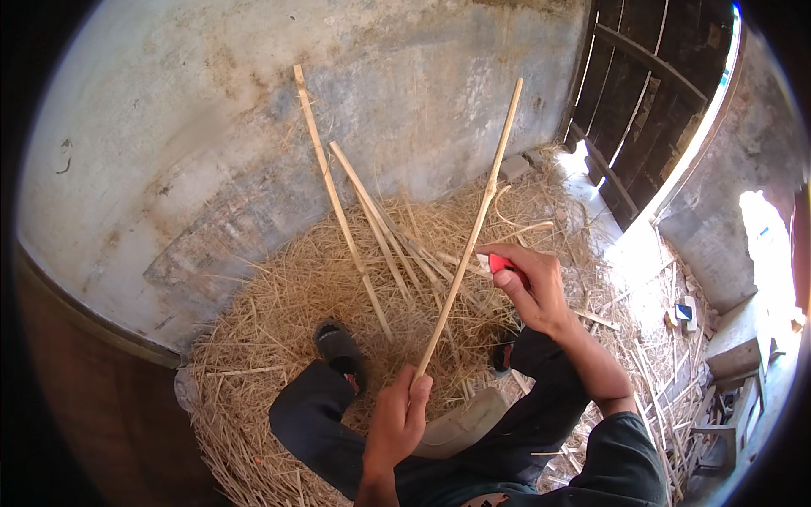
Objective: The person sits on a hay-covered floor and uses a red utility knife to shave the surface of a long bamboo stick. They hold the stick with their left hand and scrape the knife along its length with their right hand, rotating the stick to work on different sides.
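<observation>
Dark sleeve (623,460) | stick (475,229): in left hand (396,422) (right hand (541,291) alongside)

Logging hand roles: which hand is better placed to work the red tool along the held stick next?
Probably the right hand: it holds the red tool beside the held stick; the left hand grips the stick's lower end.

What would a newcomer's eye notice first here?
A long, pale bamboo-like stick rises mid-picture, its lower end in the left hand; the right hand grips a small red tool beside it. Thin, straw-coloured strips spread below; a dark wooden door stands upper right.
</observation>
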`<state>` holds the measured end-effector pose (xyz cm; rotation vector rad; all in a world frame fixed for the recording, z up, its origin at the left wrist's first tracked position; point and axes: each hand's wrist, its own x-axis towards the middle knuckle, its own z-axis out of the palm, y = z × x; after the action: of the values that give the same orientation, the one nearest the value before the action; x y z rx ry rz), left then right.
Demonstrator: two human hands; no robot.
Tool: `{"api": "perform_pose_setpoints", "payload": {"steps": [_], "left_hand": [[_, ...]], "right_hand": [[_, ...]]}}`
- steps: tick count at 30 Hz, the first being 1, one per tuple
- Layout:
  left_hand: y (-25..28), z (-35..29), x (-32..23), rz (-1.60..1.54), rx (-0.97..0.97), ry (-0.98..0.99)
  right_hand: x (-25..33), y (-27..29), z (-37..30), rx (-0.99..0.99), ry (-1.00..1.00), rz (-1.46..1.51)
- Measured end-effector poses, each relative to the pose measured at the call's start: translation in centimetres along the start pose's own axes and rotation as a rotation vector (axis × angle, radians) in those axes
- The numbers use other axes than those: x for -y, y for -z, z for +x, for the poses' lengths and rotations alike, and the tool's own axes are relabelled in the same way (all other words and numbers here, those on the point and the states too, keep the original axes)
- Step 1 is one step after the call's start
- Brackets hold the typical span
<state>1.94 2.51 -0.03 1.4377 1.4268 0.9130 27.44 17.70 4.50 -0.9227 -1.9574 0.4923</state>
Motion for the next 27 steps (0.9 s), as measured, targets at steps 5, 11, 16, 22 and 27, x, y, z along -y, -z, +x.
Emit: {"api": "perform_pose_setpoints", "payload": {"steps": [5,11,16,22,27], "left_hand": [[-0.5,-0.5,-1.8,0.14,-0.062,-0.02],[-0.9,-1.1,-1.8,0.183,-0.127,-0.045],[-1.2,-2.1,-1.2,0.169,-0.123,-0.013],[-0.7,-3.7,-0.2,0.163,-0.06,0.081],[-0.7,-4.6,0.8,0.097,-0.066,0.083]], "right_hand": [[0.3,-0.5,-0.7,-0.069,0.122,-0.181],[1.5,-0.4,-0.4,-0.103,0.138,-0.258],[0.8,-0.4,0.0,-0.156,0.139,-0.261],[-0.2,0.2,1.3,-0.201,0.051,-0.318],[0.0,-0.2,0.9,-0.142,-0.011,-0.281]]}}
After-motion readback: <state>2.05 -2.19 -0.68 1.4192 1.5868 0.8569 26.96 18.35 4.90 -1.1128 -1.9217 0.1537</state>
